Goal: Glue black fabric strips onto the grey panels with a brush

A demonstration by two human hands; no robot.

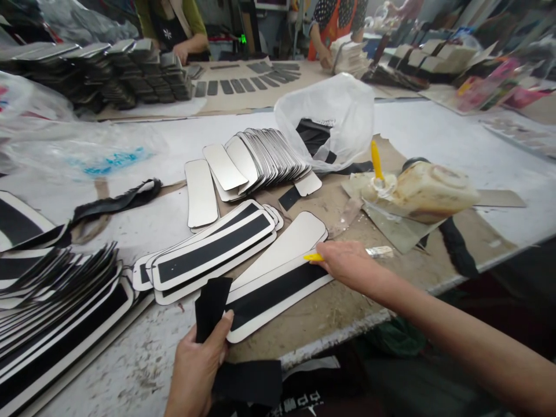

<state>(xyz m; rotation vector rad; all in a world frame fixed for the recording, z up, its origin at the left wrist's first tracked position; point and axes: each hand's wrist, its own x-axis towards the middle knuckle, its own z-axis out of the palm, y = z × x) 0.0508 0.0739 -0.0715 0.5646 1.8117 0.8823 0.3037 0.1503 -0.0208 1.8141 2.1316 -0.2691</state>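
Note:
My left hand (197, 362) is closed on black strips (212, 307) that look like fabric; one end stands above the thumb, and more black material hangs below. Its thumb is at the near left end of a white rounded panel (238, 335) with a black strip (278, 289) lying along it. My right hand (343, 263) grips a brush with a yellow handle (313, 257); the pale bristles (382, 252) point away to the right. That hand rests over the panel's right end. Under this panel, another plain white panel (289, 240) sticks out at an angle.
White panels with black strips (217, 249) overlap behind, and a larger stack (65, 330) lies left. A row of plain panels (260, 156) leans beside a plastic bag (347, 110). A stained plastic container (438, 188) holds another yellow brush (376, 159). Two people work across the table.

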